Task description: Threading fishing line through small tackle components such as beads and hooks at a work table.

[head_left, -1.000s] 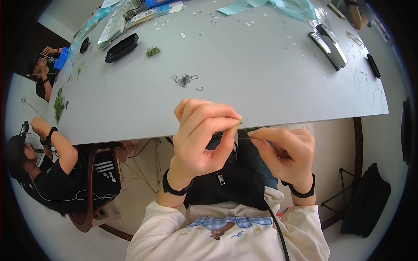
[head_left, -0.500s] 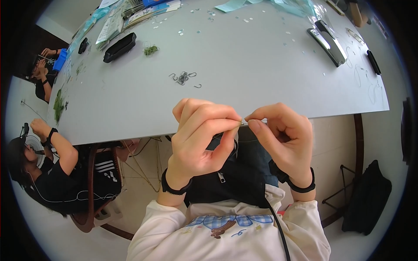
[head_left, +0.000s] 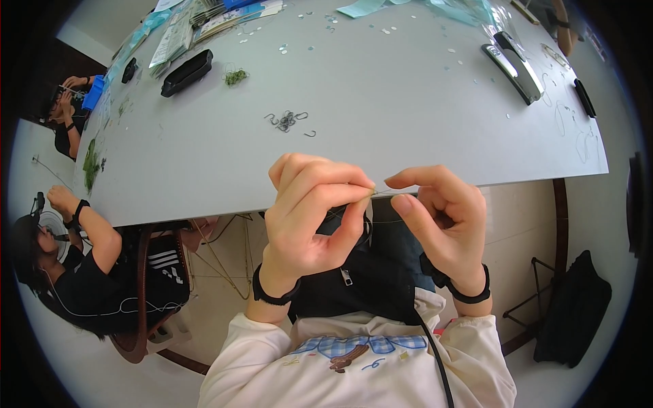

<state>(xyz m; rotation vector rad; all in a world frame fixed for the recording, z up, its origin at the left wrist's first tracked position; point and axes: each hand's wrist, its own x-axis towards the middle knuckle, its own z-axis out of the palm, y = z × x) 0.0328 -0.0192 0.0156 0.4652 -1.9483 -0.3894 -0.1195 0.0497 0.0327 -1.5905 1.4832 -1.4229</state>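
Observation:
Over the table's near edge, my left hand [head_left: 320, 197] is closed, thumb and fingertips pinched together. From that pinch a thin strand [head_left: 383, 192] runs toward the right. Anything else between those fingertips is too small to make out. Beside it my right hand [head_left: 439, 211] has thumb and forefinger apart, close to the strand, the other fingers curled. Beyond the hands lies a small pile of dark metal hooks [head_left: 288, 122], with one loose hook [head_left: 310, 134] at its side. Farther back is a tangle of green thread [head_left: 236, 77].
A grey table [head_left: 381, 109] spans the view. On it are a black tray [head_left: 187, 73], a stapler [head_left: 513, 68], a black pen-like object [head_left: 583, 97], stacked packets [head_left: 173, 44] and scattered small discs. Another person [head_left: 88, 265] sits at the left.
My right thumb and forefinger have parted from their near-pinch and drawn slightly away from my left fingertips. My left hand keeps its pinch, shifted very slightly left.

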